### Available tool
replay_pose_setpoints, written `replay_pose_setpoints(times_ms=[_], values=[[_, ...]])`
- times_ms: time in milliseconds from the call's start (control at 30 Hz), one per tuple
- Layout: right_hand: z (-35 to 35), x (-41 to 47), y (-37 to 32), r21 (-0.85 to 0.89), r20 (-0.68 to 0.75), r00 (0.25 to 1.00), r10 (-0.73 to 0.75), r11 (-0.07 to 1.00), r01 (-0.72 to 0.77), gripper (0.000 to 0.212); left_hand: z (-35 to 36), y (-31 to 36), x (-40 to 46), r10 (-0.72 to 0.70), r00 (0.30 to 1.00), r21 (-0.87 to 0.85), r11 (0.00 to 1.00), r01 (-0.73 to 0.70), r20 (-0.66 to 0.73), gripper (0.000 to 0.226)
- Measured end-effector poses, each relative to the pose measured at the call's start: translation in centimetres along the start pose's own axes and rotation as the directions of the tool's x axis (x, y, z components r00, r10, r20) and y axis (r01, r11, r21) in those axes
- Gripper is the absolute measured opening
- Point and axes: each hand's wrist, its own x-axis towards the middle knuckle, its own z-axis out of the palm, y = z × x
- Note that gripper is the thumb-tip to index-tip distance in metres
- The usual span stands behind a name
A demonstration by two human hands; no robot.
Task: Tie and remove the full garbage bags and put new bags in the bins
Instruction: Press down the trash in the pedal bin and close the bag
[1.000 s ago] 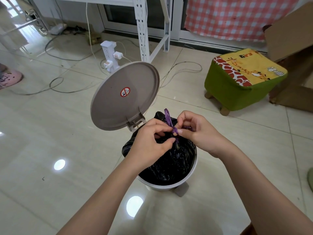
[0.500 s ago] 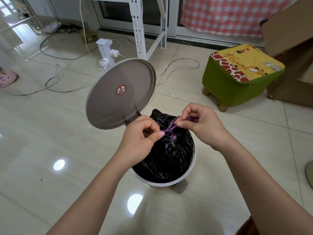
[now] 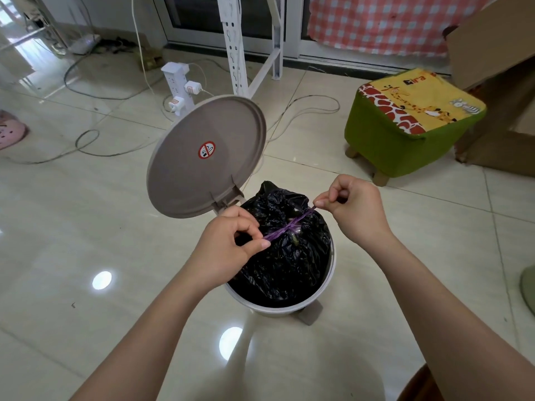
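Both hands have drawn apart since the earlier frames, where they worked close together over the gathered bag mouth; the purple drawstring (image 3: 289, 225), then looped between them, now runs taut in a straight line. The left hand (image 3: 228, 250) pinches the near-left end of the string between thumb and forefinger, and the right hand (image 3: 351, 208) pinches the far-right end the same way, its other fingers curled in. Pulling in opposite directions like this looks meant to cinch the knot down at the middle of the string, where it crosses the bunched neck of the black garbage bag (image 3: 285, 256).

That bag sits inside the round pedal bin (image 3: 332, 273) on the tiled floor, filling it to the rim. The bin's lid (image 3: 205, 156) stands tipped up at the far left, a no-smoking sticker (image 3: 206, 149) on its underside, which keeps the opening free for both hands.

Tying appears nearly finished; lifting the bag out and fitting a new one are not yet done. A green giraffe-print stool (image 3: 411, 123) stands far right, a white power-strip tower (image 3: 178, 82) beyond the lid.
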Motion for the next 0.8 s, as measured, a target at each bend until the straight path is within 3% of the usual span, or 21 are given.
replay_pose_setpoints(times_ms=[67,133,167,233,300,400,467,533,700,800], values=[[-0.2,-0.2,0.1,0.136,0.035,0.998,0.050,0.989,-0.055,0.028,0.2,-0.6,-0.2,0.018,0.999,-0.024,1.000,-0.019,-0.030,0.016],[-0.7,-0.6,0.1,0.228,0.089,0.991,0.103,0.966,-0.120,0.024,0.2,-1.5,-0.5,0.021,0.999,0.001,1.000,-0.021,-0.027,0.053],[-1.0,-0.8,0.2,0.223,0.126,0.985,0.117,0.964,-0.143,0.034,0.2,-2.0,-0.5,0.007,1.000,0.009,1.000,-0.007,-0.014,0.075],[-1.9,-1.5,0.4,0.130,0.243,0.959,0.145,0.975,-0.181,0.073,0.0,-2.8,-0.6,-0.019,0.999,0.012,1.000,0.019,0.030,0.106],[-2.6,-2.6,0.9,-0.019,0.380,0.903,0.202,0.977,-0.211,0.107,-0.1,-3.6,-0.6,-0.025,0.996,0.020,1.000,0.023,0.081,0.119],[-2.5,-4.2,1.6,-0.225,0.527,0.807,0.267,0.959,-0.170,0.127,0.4,-4.1,-0.4,-0.048,0.990,0.090,0.995,0.036,0.133,0.128],[-1.5,-4.7,2.1,-0.352,0.533,0.797,0.283,0.931,-0.095,0.129,1.0,-4.2,-0.2,-0.082,0.989,0.241,0.969,0.049,0.127,0.132],[-0.4,-4.9,2.2,-0.424,0.481,0.833,0.272,0.904,-0.051,0.121,1.4,-4.4,0.1,-0.112,0.988,0.363,0.929,0.068,0.102,0.129],[0.1,-4.7,2.6,-0.431,0.415,0.876,0.247,0.901,-0.050,0.086,1.2,-5.4,0.1,-0.302,0.953,0.349,0.897,0.271,0.036,0.088],[0.1,-4.6,2.5,-0.354,0.385,0.898,0.215,0.933,-0.071,0.069,0.9,-5.4,-0.2,-0.329,0.943,0.279,0.911,0.303,0.048,0.073]])
